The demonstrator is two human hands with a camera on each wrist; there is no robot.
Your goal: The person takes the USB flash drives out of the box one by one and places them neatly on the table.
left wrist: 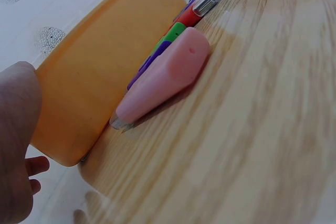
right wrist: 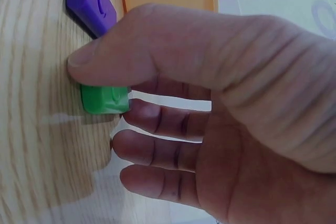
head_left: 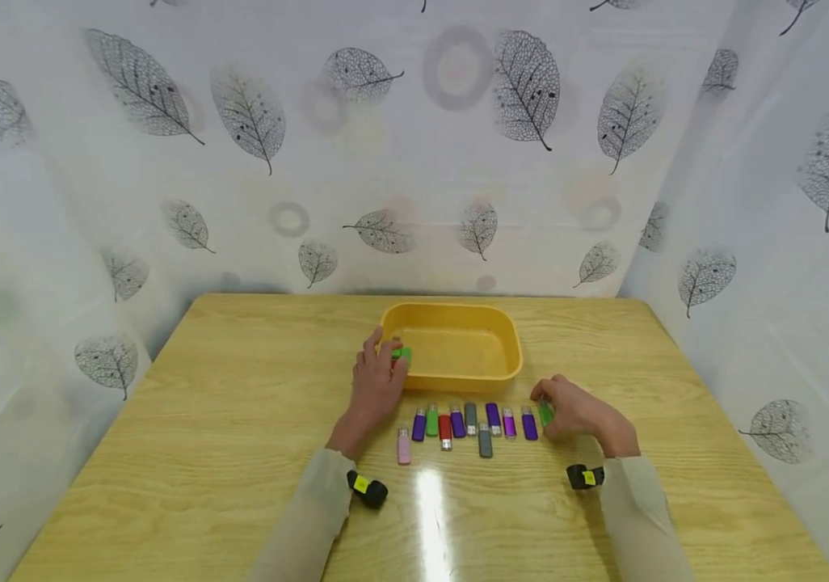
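My left hand [head_left: 376, 384] is at the left end of a yellow plastic tray [head_left: 451, 381], index finger and thumb over its rim. Beside those fingers, a green USB stick [head_left: 406, 354] and a bit of red show inside the tray; the fingertips' contact is hidden. In the left wrist view, the thumb [left wrist: 20, 93] is by the tray's edge. To the right of the tray, my right hand [head_left: 574, 408] pinches another green USB stick [right wrist: 105, 99] at the table, thumb on one side and fingers on the other. A purple USB stick [right wrist: 90, 1] lies close by.
In front of the tray, several USB sticks lie in an uneven row, from a pink one [head_left: 403, 446] through a red one [head_left: 446, 432] and a grey one [head_left: 485, 441] to a magenta one [head_left: 509, 423]. Leaf-patterned curtains [head_left: 414, 162] surround the wooden table [head_left: 240, 404].
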